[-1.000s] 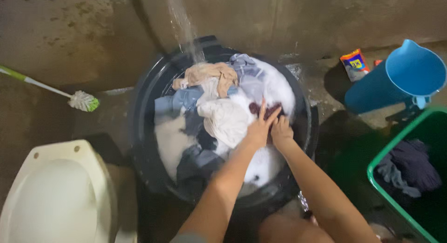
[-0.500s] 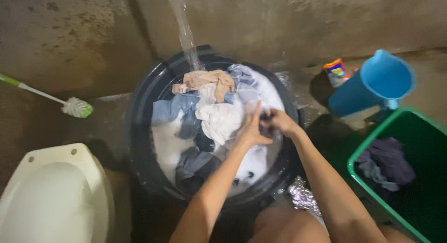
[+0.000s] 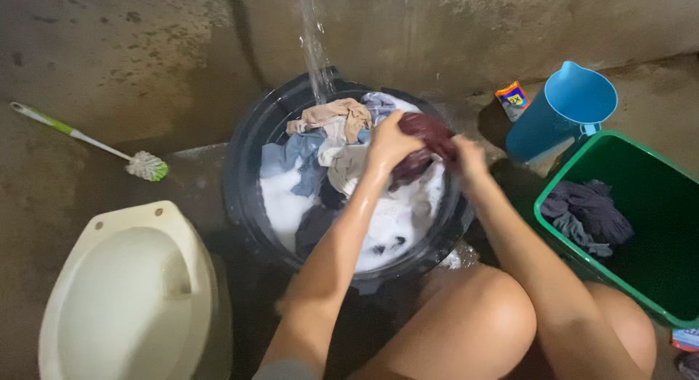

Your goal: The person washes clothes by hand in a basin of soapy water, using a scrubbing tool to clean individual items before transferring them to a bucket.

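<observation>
In the head view, both hands meet over the far right part of a round black plastic wash basin (image 3: pixel 244 169) that stands on the wet concrete floor (image 3: pixel 87 176). The left hand (image 3: pixel 389 141) and the right hand (image 3: pixel 470 156) are each clenched on a dark maroon wet cloth (image 3: pixel 426 141), bunched into a lump between them. The cloth's long axis runs roughly left to right, from one fist to the other, a little lower toward the right hand; it is held just above the suds, over the basin's far right rim.

Inside the basin lie soaked clothes in white foam: a beige crumpled garment (image 3: pixel 331 116) at the far rim, a pale blue shirt (image 3: pixel 291 158) toward the left rim, and a white cloth (image 3: pixel 346 165) under the left wrist. A thin stream of water (image 3: pixel 314 49) falls from above into the far side of the basin.

Open room is tight. The rough stained concrete wall (image 3: pixel 145 52) rises just behind the basin. A smooth cream toilet bowl (image 3: pixel 131 293) sits near its left, and a white toilet brush with a green-tipped head (image 3: pixel 145 165) lies on the floor beyond it. Right of the basin stands a blue plastic jug (image 3: pixel 561 114), a small coloured sachet (image 3: pixel 513 96) beside it, and a green plastic tub (image 3: pixel 582 242) holding dark grey clothes (image 3: pixel 586 214). The person's bare knees close the near side.
</observation>
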